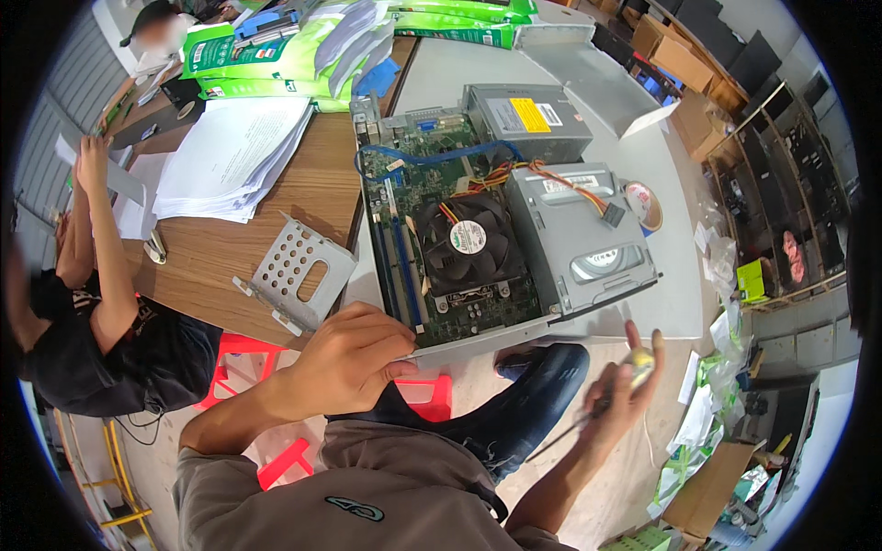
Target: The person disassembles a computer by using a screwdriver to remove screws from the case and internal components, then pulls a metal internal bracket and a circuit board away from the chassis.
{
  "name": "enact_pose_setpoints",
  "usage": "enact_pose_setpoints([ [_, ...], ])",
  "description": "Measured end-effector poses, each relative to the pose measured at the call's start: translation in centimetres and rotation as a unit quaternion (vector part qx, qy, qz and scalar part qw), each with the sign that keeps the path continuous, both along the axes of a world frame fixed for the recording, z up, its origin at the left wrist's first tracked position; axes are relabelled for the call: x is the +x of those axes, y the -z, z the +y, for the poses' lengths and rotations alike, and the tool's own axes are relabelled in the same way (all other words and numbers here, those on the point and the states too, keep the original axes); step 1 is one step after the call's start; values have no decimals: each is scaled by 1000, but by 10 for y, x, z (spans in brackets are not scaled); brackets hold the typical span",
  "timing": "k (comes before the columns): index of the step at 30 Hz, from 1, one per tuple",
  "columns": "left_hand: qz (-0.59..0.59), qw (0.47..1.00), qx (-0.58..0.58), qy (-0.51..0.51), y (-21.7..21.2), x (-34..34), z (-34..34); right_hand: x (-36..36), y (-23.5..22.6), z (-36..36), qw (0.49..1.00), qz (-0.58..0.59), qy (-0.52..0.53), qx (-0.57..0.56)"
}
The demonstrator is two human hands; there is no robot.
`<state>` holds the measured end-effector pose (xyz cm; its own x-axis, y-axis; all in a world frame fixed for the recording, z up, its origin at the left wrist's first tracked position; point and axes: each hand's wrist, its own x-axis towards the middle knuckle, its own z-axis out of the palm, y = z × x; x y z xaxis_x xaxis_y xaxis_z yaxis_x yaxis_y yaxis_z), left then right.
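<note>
An opened computer case [482, 343] lies on the table in front of me, its circuit board [447, 140] exposed. A black cooling fan [469, 241] sits on the board, left of a silver drive [579, 220]. Behind the drive is the grey power supply [533, 124]. My left hand [354, 356] is closed on the case's near left corner, thumb below and fingers above. Off the case's near right side, my right hand [627, 390] holds a screwdriver [643, 364] with a yellowish handle. Its dark shaft points down and left, away from the case.
A perforated metal bracket [305, 269] lies left of the case. Beyond it are a paper stack [234, 151] and green packages [266, 64]. A tape roll [644, 206] stands right of the drive. Another person [92, 321] handles paper at left. A metal cover [597, 73] lies at the back.
</note>
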<state>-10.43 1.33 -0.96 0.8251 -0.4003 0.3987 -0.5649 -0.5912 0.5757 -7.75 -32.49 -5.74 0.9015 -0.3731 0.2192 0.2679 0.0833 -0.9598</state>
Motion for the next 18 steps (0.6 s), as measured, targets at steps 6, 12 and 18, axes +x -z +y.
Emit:
enact_pose_setpoints([
  [6, 3, 1000, -29, -11, 3, -3, 0, 8, -10, 55, 999, 32, -27, -28],
  [12, 1, 998, -62, -15, 14, -4, -2, 10, -21, 61, 998, 39, 11, -50],
  [18, -21, 997, -72, -12, 21, -10, -36, 35, -28, 51, 997, 39, -10, -68],
])
